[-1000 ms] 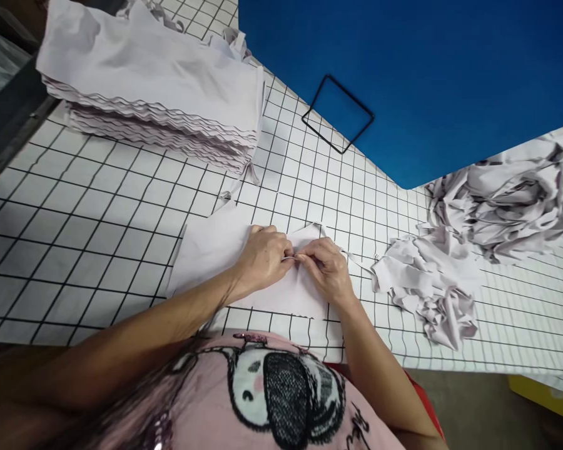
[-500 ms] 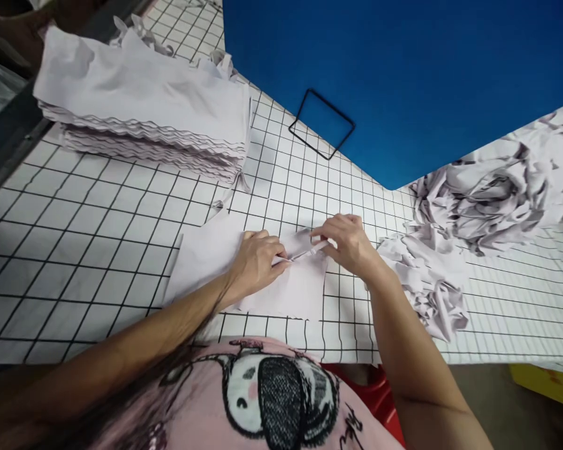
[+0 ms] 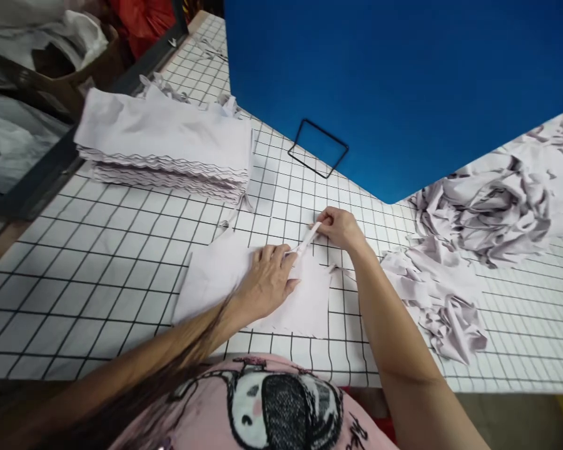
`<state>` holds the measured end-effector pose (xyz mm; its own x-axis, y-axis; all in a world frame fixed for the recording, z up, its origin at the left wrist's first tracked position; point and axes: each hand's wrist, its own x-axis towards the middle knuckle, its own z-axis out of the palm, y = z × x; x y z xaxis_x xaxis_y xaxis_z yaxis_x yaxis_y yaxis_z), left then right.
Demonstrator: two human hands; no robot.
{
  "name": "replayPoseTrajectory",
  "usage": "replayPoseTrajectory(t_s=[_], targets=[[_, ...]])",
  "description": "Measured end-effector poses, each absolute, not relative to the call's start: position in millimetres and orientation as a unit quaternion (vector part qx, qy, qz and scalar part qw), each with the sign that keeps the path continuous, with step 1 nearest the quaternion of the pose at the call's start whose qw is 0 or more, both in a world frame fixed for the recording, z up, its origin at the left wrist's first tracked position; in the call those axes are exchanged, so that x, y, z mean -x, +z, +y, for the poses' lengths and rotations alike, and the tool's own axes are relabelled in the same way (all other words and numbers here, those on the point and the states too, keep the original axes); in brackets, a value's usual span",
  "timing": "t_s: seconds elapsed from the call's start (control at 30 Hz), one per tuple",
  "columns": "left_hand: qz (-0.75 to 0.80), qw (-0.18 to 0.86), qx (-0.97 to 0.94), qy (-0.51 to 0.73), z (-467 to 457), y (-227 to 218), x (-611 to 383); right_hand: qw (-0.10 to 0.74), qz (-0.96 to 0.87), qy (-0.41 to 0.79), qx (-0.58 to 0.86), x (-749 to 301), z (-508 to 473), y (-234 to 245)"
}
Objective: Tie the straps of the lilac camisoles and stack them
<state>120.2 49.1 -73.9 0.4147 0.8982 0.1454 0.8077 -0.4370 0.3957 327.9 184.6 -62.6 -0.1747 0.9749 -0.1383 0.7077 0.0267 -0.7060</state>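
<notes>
A flat piece of pale lilac fabric [image 3: 216, 275] lies on the white gridded table [image 3: 98, 250] just in front of me. My left hand [image 3: 267, 281] presses down on it, fingers fairly flat, thumb and forefinger holding the near end of a narrow fabric strip [image 3: 306, 240]. My right hand [image 3: 340, 226] is closed in a pinch on the strip's far end, pulled taut up and away to the right of the piece.
A tall stack of cut fabric pieces [image 3: 169, 147] sits at the back left. Crumpled fabric scraps [image 3: 443, 294] lie to my right, with a larger heap [image 3: 492, 203] behind. A black wire frame [image 3: 318, 148] rests at the blue panel's edge.
My right hand has moved away from my left, up and to the right, drawing the strip off the fabric piece. My left hand stays pressed on the piece. The camera has tilted up.
</notes>
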Motion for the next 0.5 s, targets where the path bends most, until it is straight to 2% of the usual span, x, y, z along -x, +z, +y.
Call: replayPoseTrajectory(t_s=[0.17, 0.27, 0.37, 0.43, 0.5], targets=[[0.499, 0.165, -0.827, 0.197, 52, -66, -105, 0.180, -0.647, 0.387, 0.632, -353, 181, -60], [0.487, 0.152, -0.829, 0.227, 54, -59, -73, 0.160, -0.643, 0.319, 0.678, -359, 175, -51], [0.495, 0.124, -0.821, 0.256, 56, -60, -36, 0.182, -0.649, 0.249, 0.695, -340, 164, -38], [0.492, 0.115, -0.819, 0.273, 57, -66, -18, 0.207, -0.676, 0.255, 0.659, -307, 156, -33], [0.482, 0.106, -0.828, 0.266, 57, -72, -8, 0.214, -0.748, 0.275, 0.564, -261, 150, -32]])
